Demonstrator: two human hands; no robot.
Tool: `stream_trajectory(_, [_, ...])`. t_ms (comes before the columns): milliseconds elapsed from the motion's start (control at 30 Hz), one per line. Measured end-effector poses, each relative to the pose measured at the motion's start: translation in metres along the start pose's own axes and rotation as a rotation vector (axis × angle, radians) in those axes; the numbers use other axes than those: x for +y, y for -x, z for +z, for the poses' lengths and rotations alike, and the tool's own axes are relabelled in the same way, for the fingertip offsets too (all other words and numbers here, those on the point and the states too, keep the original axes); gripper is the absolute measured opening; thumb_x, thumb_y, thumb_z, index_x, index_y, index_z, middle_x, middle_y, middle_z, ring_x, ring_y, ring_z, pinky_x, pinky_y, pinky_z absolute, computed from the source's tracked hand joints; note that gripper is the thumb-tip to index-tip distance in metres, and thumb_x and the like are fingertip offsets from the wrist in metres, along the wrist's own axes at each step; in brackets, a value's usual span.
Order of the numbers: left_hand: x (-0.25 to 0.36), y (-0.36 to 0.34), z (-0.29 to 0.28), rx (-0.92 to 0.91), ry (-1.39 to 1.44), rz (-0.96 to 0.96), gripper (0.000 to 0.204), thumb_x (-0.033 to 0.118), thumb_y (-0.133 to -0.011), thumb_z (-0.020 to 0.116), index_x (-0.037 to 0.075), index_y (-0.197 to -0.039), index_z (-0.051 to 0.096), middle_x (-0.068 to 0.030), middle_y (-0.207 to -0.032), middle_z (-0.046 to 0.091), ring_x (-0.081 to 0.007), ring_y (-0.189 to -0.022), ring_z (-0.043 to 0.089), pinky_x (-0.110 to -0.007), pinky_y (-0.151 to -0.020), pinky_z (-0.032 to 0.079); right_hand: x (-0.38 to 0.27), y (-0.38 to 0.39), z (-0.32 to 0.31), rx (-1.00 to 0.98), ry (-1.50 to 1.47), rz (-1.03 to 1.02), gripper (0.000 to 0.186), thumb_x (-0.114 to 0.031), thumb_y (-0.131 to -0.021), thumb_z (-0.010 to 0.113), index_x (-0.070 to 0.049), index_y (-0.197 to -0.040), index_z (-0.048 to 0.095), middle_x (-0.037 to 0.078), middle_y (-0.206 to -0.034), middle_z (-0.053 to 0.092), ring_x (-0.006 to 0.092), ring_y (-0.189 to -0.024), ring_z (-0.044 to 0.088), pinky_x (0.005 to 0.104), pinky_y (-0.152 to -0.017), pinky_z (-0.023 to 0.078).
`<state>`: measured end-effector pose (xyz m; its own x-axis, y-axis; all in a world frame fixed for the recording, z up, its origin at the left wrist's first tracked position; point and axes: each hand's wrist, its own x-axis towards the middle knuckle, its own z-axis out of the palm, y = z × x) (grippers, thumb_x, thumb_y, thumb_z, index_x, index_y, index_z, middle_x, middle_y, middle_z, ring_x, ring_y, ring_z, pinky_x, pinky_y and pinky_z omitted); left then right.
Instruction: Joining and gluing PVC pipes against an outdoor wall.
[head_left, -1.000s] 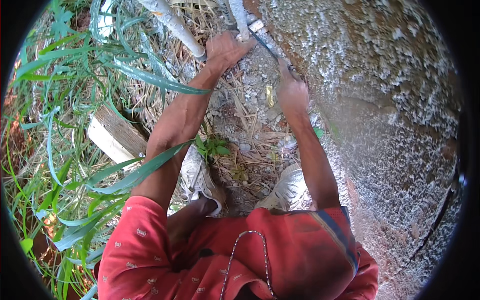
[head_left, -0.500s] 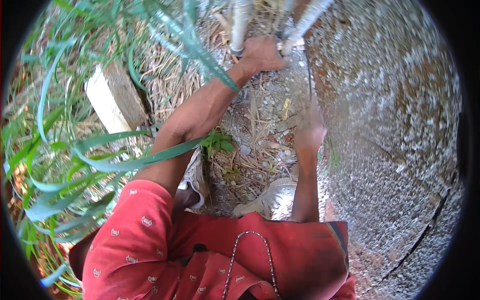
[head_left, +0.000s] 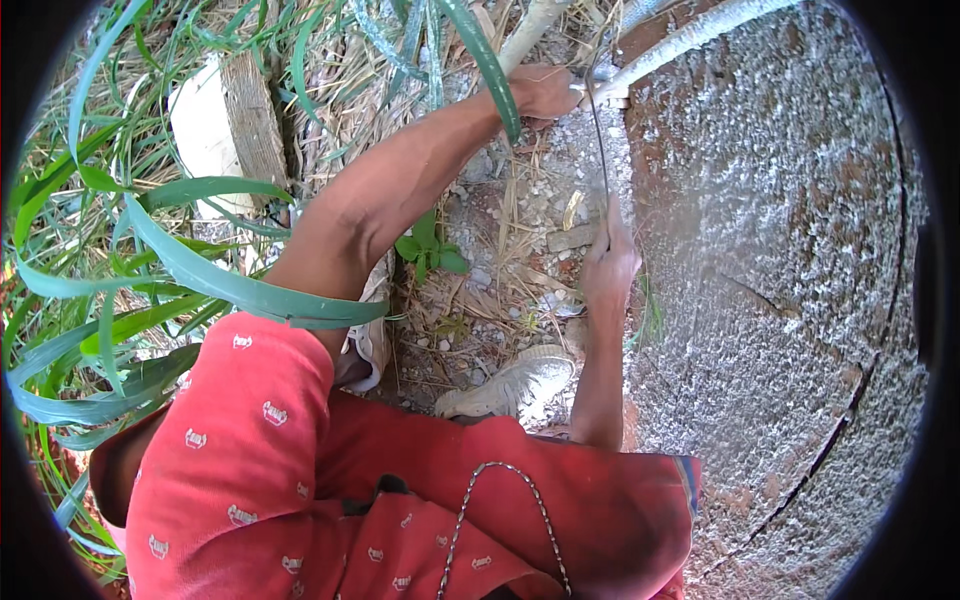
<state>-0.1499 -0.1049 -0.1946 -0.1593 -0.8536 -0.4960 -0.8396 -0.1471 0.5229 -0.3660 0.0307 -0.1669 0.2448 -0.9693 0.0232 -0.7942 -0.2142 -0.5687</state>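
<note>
At the top centre, my left hand point(head_left: 545, 92) is closed at the base of a pale, whitish stem point(head_left: 533, 35), which seems to run into its grip. A second pale stem point(head_left: 700, 38) slants away to the upper right from beside my knuckles. Lower down, my right hand point(head_left: 612, 262) is closed around the near end of a long, thin, dark blade point(head_left: 601, 145). The blade appears edge-on, and its handle is hidden in my fingers. Its far part bends slightly left and crosses close to the stem bases, just right of my left hand.
A rough, speckled concrete wall point(head_left: 770, 280) rises along the right. Long green leaves point(head_left: 220, 275) hang across my left arm. A cut wooden block point(head_left: 255, 125) lies at upper left. My pale shoe point(head_left: 515, 385) stands on gravelly ground with straw and a small green plant point(head_left: 430, 248).
My right hand, blurred before, shows more clearly, and the blade now leans left across the stem bases. My left hand keeps its hold while the view has shifted slightly.
</note>
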Motion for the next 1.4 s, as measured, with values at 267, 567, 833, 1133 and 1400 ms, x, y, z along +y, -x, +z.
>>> stream_trajectory(267, [0.008, 0.006, 0.003, 0.094, -0.075, 0.008, 0.044, 0.032, -0.080, 0.039, 0.005, -0.114, 0.049, -0.0211, -0.103, 0.057, -0.0352, -0.097, 0.055, -0.043, -0.085, 0.042, -0.011, 0.030, -0.018, -0.229, -0.188, 0.117, 0.038, -0.012, -0.089, 0.037, -0.002, -0.125, 0.042, 0.025, -0.107, 0.054, 0.0320, -0.090, 0.058, 0.0387, -0.076, 0.046])
stream_trajectory(567, [0.009, 0.010, 0.009, 0.252, -0.003, -0.012, 0.041, 0.019, -0.074, 0.048, 0.005, -0.112, 0.052, -0.0197, -0.107, 0.055, -0.0340, -0.101, 0.052, -0.040, -0.089, 0.040, 0.014, 0.087, -0.015, -0.084, -0.182, 0.156, 0.037, -0.013, -0.088, 0.040, 0.006, -0.119, 0.045, 0.024, -0.105, 0.056, 0.0295, -0.086, 0.059, 0.0354, -0.081, 0.044])
stream_trajectory(833, [0.003, 0.000, 0.010, 0.234, 0.128, -0.109, 0.042, 0.025, -0.070, 0.054, 0.008, -0.108, 0.057, -0.0198, -0.105, 0.057, -0.0333, -0.098, 0.054, -0.037, -0.086, 0.042, 0.029, 0.086, -0.017, -0.010, -0.170, 0.186, 0.034, -0.009, -0.088, 0.040, 0.000, -0.120, 0.046, 0.021, -0.105, 0.057, 0.0336, -0.091, 0.058, 0.0368, -0.081, 0.047])
stream_trajectory(1133, [0.013, 0.010, -0.001, 0.223, 0.165, -0.036, 0.037, 0.017, -0.072, 0.056, 0.004, -0.107, 0.055, -0.0166, -0.073, 0.063, -0.0257, -0.068, 0.063, -0.034, -0.066, 0.050, 0.035, 0.024, -0.007, 0.014, -0.099, 0.173, 0.042, -0.013, -0.087, 0.047, -0.023, -0.128, 0.041, 0.019, -0.087, 0.062, 0.0177, -0.049, 0.057, 0.0272, -0.041, 0.051])
stream_trajectory(1400, [-0.012, -0.007, 0.008, 0.163, -0.140, 0.118, 0.032, 0.025, -0.083, 0.053, 0.002, -0.105, 0.051, -0.0194, -0.082, 0.059, -0.0325, -0.074, 0.058, -0.040, -0.070, 0.045, 0.028, -0.012, 0.001, -0.080, -0.065, 0.178, 0.039, -0.005, -0.084, 0.044, -0.014, -0.122, 0.047, 0.021, -0.106, 0.055, 0.0351, -0.083, 0.060, 0.0378, -0.075, 0.052])
